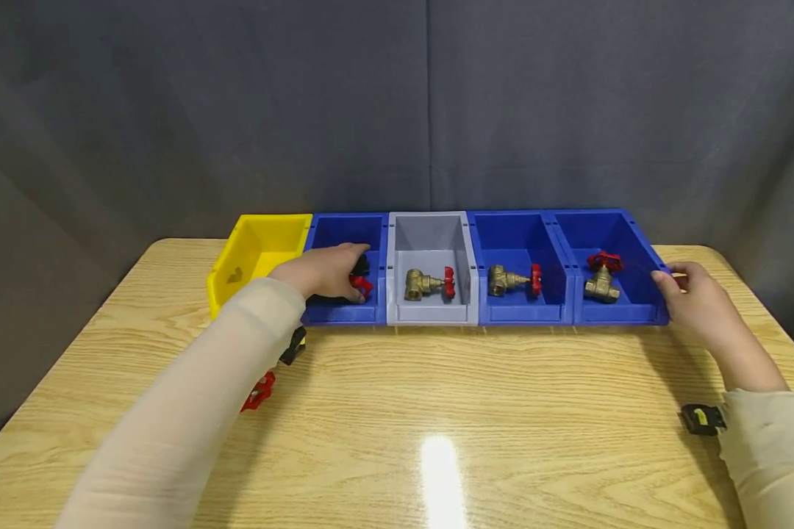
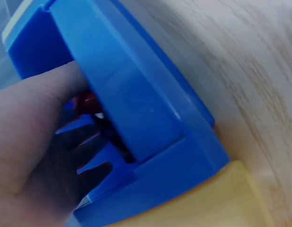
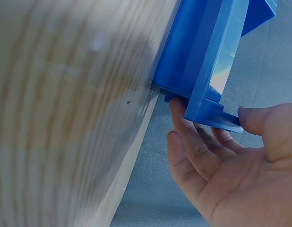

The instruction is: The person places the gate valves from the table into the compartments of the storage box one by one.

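Note:
My left hand (image 1: 327, 270) reaches into the second bin from the left, a blue bin (image 1: 344, 316). Its thumb and spread fingers lie around a piece with a red part (image 2: 85, 103) and a black part (image 2: 110, 135), partly hidden by the hand and the bin's front lip. At the far right, my right hand (image 1: 701, 301) grips the side edge of the end blue bin (image 1: 651, 253), thumb on the rim and fingers beneath it. Inside that bin is a brass gate valve (image 1: 602, 285) with a red handwheel.
Another brass valve (image 1: 428, 283) lies in the grey bin (image 1: 432, 316), and one more valve (image 1: 512, 281) in the blue bin (image 1: 526, 314) beside it. A yellow bin (image 1: 221, 283) ends the row at left. A red handwheel (image 1: 259, 391) shows on the table past my left sleeve.

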The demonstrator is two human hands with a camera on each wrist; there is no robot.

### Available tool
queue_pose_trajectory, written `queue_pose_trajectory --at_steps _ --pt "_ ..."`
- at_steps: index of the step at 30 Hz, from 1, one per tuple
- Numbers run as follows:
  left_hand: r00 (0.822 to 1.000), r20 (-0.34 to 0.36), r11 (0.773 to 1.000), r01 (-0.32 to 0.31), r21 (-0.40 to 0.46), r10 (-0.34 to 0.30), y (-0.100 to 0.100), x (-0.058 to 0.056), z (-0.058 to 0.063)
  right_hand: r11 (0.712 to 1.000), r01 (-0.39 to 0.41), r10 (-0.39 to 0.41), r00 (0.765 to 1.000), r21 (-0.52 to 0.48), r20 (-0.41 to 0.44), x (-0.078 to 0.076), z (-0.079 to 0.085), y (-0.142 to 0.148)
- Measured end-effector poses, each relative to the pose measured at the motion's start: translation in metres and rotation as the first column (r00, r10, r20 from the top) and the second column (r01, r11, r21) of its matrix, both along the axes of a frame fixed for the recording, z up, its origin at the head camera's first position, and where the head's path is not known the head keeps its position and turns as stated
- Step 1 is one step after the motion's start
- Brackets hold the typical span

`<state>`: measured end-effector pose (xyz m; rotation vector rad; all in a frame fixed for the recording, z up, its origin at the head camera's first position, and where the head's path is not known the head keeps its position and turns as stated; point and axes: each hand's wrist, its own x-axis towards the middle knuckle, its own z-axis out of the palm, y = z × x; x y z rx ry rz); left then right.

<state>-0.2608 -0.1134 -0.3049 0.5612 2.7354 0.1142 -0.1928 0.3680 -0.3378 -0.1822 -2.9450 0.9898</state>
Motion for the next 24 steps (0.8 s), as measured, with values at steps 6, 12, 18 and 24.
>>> queue_pose_trajectory --at_steps 6,12,18,24 --pt "0.998 -0.064 1.0 0.018 0.008 -0.018 -0.003 0.008 0.008 1.0 -0.002 0.002 1.0 0.001 -0.002 0.0 0.001 -0.001" --pt "0.985 -0.149 0.995 0.092 0.038 -0.086 -0.014 0.017 0.017 1.0 -0.005 0.005 1.0 0.002 -0.017 0.0 0.002 -0.001" --pt "0.96 -0.242 0.981 0.167 0.097 -0.14 -0.028 0.024 0.019 1.0 -0.001 0.001 1.0 -0.002 -0.007 0.001 0.001 -0.002" --pt "0.922 -0.335 0.974 0.221 0.044 -0.194 -0.037 0.035 0.019 1.0 -0.005 0.005 1.0 0.003 -0.01 0.001 0.001 -0.002"
